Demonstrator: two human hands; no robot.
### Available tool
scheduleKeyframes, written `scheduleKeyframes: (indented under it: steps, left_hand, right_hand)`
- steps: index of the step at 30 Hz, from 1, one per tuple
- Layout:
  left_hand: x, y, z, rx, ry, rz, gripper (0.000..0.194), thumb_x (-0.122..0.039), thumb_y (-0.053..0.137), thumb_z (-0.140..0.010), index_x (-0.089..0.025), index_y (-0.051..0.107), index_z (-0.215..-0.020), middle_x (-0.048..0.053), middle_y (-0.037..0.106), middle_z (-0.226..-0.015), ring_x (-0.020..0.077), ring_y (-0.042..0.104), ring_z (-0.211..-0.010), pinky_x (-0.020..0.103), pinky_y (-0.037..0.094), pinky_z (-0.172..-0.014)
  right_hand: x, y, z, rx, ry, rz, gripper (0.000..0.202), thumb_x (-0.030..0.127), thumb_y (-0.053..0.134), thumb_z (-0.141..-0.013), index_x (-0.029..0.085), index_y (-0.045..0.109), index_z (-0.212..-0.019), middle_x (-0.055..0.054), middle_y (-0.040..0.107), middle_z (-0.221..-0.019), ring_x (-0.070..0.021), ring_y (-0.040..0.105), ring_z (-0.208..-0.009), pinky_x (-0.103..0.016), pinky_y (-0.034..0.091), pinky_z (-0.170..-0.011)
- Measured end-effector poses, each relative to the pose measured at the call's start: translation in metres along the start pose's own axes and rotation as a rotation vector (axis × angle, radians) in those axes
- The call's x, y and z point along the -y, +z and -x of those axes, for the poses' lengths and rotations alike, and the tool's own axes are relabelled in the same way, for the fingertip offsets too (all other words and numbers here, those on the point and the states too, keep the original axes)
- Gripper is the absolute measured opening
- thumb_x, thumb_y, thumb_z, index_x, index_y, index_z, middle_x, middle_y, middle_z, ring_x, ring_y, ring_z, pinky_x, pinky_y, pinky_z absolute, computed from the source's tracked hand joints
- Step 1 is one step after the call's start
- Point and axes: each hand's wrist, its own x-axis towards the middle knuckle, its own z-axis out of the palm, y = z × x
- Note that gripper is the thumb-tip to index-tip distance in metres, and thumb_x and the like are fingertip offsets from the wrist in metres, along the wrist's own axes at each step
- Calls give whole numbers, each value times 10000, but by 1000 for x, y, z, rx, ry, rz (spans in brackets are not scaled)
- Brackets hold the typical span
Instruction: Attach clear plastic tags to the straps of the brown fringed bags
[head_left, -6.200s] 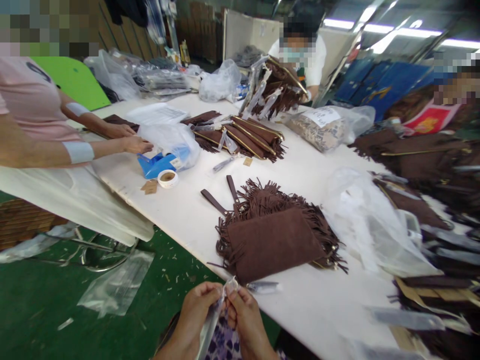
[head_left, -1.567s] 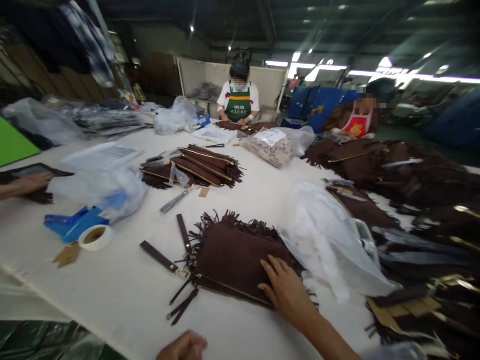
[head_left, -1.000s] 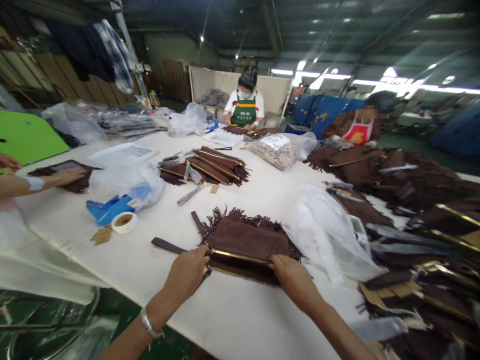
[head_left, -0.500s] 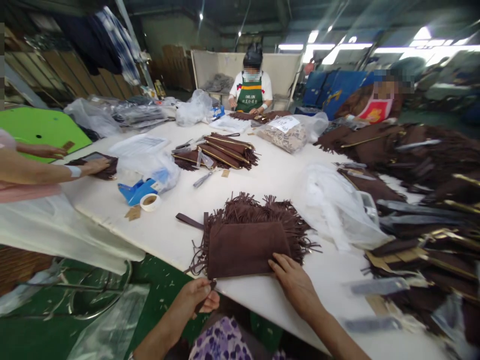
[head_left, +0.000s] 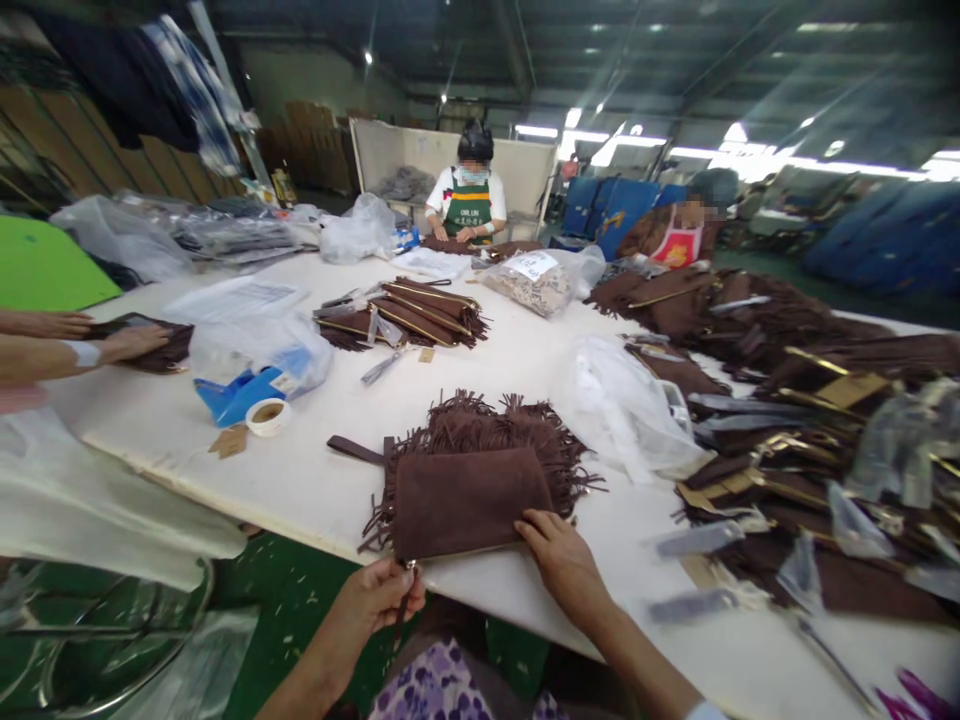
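Observation:
A dark brown pouch [head_left: 469,495] lies flat near the table's front edge, its plain side up. Long brown fringe [head_left: 480,420] spreads out behind it and to both sides. At the pouch's near left corner my left hand [head_left: 382,595] pinches a narrow brown strap [head_left: 402,612] beside a small metal fitting [head_left: 411,566]. My right hand [head_left: 559,555] rests on the near right part of the pouch, fingers extended over its surface; the thumb is hidden. A brown wrist loop [head_left: 356,449] sticks out to the left from the fringed part.
Left stand a blue tape dispenser [head_left: 240,393] and a tape roll [head_left: 268,416]. Stacked pouches [head_left: 412,312] lie farther back. Right are white plastic wrapping [head_left: 622,410] and a large pile of brown pouches [head_left: 810,450]. Co-workers are at the left, far side and far right.
The view has turned slightly right, so everything appears farther left. My left hand has come up to the pouch's corner, where a metal fitting now shows. The left co-worker's hand has moved toward their pouch.

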Motion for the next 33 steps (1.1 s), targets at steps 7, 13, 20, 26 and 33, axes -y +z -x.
scheduleKeyframes:
  steps: [7,13,20,26,33]
  left_hand:
    - [3,21,-11,-48,214,-97,387,-525,691,-714,-146,614,-718,29,639,-623,153,548,-564,259,401,-571]
    - [-36,22,18,-59,367,-384,383,-472,407,-915,-183,656,-891,49,693,-796,222,629,-783,303,483,-731]
    - [-35,-29,-33,-365,844,-1080,378,-193,433,-885,-207,520,-1254,102,505,-1338,261,437,-1262,457,371,-1086]
    - [-36,-16,-69,-430,964,-1278,317,-26,462,-786,-169,586,-1040,140,501,-1275,291,420,-1249,494,386,-1061]
    - [-59,-37,8,-369,641,-1091,160,-337,530,-875,-217,626,-828,47,650,-1031,251,557,-1034,377,422,-926]
  right_hand:
    - [63,-1,-31,-63,-133,-23,637,83,508,-807,201,381,-1420,-124,454,-1434,-294,489,-1218,-462,437,-992]
    - [99,0,-72,-148,-73,-423,531,64,434,-809,196,470,-1321,-97,622,-1232,-226,576,-1112,-393,491,-947]
    - [85,-12,-73,-124,-36,-641,478,82,421,-828,243,516,-1268,-76,618,-1213,-234,565,-1128,-429,474,-978]
    - [84,-11,-75,-131,3,-660,471,96,428,-828,243,525,-1265,-74,623,-1208,-245,573,-1125,-438,489,-967]
    - [79,-22,-77,-264,63,-562,531,83,400,-853,245,439,-1357,-59,565,-1324,-211,509,-1235,-412,432,-1056]
